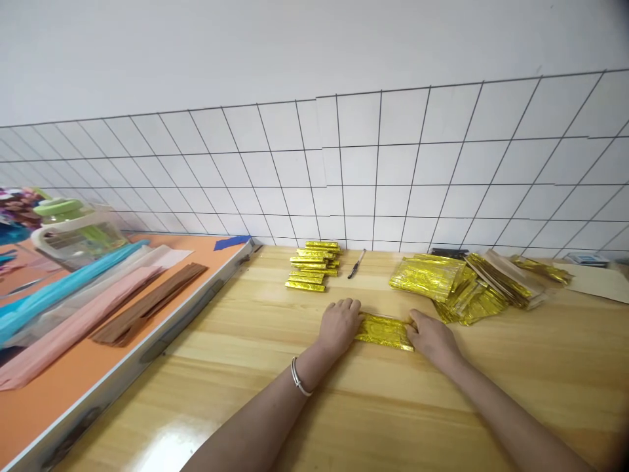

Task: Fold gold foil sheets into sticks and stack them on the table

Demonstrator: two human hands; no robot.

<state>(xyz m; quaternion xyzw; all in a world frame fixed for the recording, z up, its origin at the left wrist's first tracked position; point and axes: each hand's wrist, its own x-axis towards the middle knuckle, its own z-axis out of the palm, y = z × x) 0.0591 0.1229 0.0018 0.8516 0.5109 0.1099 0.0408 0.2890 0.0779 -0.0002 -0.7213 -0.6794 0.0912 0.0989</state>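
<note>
A flat, crinkled gold foil sheet (384, 331) lies on the wooden table between my two hands. At its left end, my left hand (341, 322) has its fingers bent over the edge, with a bracelet on the wrist. My right hand (435, 337) pinches the right end between thumb and fingers. The fingertips of both hands are partly hidden. Beyond my left hand, several narrow folded gold foil strips (305, 286) lie stacked in a loose column. Past my right hand is a heap of wider gold foil pieces (426, 278), some in clear wrapping.
A pen (356, 263) lies between the strips and the heap. Brown paper or card (602, 283) is at the far right. At left, a raised-edged orange board (162, 314) bears coloured crepe paper (78, 321) and a green-lidded bottle (78, 229). A gridded wall (354, 164) bounds the back.
</note>
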